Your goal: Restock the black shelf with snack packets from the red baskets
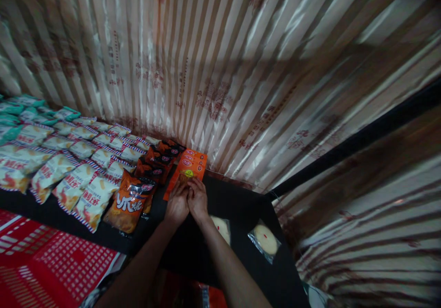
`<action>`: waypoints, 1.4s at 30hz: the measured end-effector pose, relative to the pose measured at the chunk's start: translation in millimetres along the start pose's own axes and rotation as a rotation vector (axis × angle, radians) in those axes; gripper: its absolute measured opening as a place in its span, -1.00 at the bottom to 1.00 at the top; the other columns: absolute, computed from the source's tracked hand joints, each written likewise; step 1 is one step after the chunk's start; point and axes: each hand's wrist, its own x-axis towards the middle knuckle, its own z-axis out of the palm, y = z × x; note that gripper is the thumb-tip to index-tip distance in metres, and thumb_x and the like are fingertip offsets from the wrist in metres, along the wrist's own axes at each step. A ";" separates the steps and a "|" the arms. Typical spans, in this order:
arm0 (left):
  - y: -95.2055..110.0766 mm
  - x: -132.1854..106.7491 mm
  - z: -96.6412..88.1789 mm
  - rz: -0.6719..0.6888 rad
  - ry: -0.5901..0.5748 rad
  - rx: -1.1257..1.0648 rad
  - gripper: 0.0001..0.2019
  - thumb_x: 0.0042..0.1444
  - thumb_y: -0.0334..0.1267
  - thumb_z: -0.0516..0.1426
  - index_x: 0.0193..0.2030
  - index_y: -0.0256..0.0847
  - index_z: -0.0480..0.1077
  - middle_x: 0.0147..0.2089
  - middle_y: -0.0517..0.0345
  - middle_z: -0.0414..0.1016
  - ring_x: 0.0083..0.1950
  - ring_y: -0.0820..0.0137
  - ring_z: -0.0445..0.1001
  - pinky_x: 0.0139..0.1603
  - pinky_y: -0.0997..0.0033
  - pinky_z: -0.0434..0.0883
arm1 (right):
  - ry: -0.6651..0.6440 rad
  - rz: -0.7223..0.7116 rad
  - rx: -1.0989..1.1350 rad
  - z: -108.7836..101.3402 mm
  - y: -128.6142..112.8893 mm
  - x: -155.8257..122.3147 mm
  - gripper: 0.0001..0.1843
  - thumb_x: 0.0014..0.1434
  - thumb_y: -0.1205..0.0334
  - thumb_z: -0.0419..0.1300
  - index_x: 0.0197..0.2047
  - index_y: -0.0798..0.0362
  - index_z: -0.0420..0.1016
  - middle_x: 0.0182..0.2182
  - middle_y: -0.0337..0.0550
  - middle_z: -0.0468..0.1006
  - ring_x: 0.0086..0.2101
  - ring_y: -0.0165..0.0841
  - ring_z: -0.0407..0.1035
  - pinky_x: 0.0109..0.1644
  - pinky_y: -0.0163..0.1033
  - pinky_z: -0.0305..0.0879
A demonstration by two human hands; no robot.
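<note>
Both my hands rest side by side on the near end of a flat orange snack packet (189, 168) lying on the black table (241, 202). My left hand (177, 204) and my right hand (197, 199) touch each other, with fingers curled down onto the packet's lower edge as if pinching it. The packet seems to be the top of a small overlapping row of like orange packets. To its left lie dark orange-and-black bags (159, 160) and a larger orange bag (131, 202).
Rows of white, red-striped snack bags (82, 179) and teal bags (20, 108) cover the table's left. Two clear-wrapped round pastries (264, 240) lie at the right near the table edge. A red basket (51, 262) sits at bottom left. A striped satin curtain hangs behind.
</note>
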 end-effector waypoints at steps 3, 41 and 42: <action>3.7 -5.0 -2.5 0.044 -0.005 -0.008 -0.65 0.13 -0.46 -0.06 0.02 -0.34 0.38 0.08 -0.11 0.40 0.22 0.21 0.22 0.23 0.08 0.19 | 0.001 0.029 -0.003 -5.7 -3.8 -9.5 -0.61 0.06 0.48 -0.05 -0.16 0.11 0.53 -0.04 -0.01 0.48 0.04 -0.29 0.26 0.15 -0.10 0.17; 55.6 -239.0 -16.1 0.381 -0.459 -0.137 -0.65 0.13 -0.41 -0.11 -0.02 -0.23 0.36 -0.05 -0.01 0.45 0.02 0.32 0.37 0.10 0.27 0.30 | -0.238 0.113 -0.217 -87.2 -18.9 -280.8 -0.60 0.09 0.46 -0.06 -0.12 0.04 0.51 -0.16 -0.08 0.56 -0.07 -0.30 0.37 0.14 -0.18 0.17; 55.3 -248.2 -12.6 0.360 -0.479 -0.121 -0.63 0.14 -0.38 -0.10 0.05 -0.23 0.32 0.05 -0.03 0.40 0.10 0.31 0.32 0.16 0.22 0.24 | -0.265 0.155 -0.276 -88.2 -14.3 -288.6 -0.59 0.10 0.45 -0.05 -0.07 0.06 0.49 -0.10 -0.05 0.53 -0.02 -0.29 0.33 0.17 -0.17 0.12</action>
